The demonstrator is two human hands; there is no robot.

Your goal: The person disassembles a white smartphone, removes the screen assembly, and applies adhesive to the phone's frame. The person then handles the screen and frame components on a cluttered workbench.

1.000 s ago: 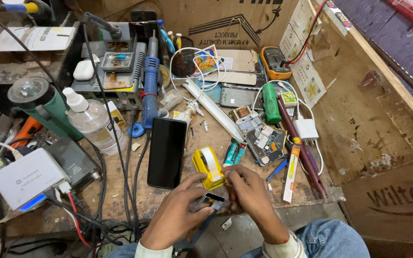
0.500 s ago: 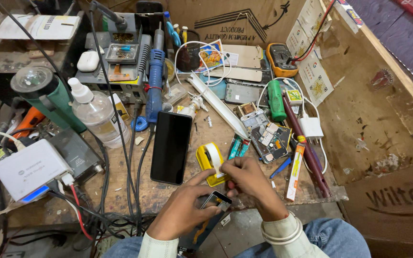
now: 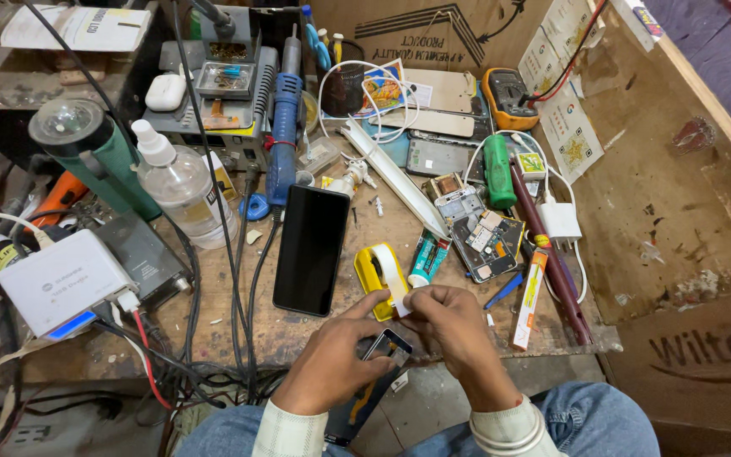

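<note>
Compared with a second ago, the right hand [image 3: 454, 326] is now pinching the white tape end at the yellow dispenser [image 3: 380, 277], so tape is being drawn off for the part. The left hand [image 3: 336, 360] is gripping a small dark framed part [image 3: 385, 347] at the bench edge, beside the phone [image 3: 312, 248].

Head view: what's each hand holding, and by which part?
Left hand grips a small dark phone part by its lower left edge. Right hand pinches the free end of white tape from the yellow dispenser.
</note>
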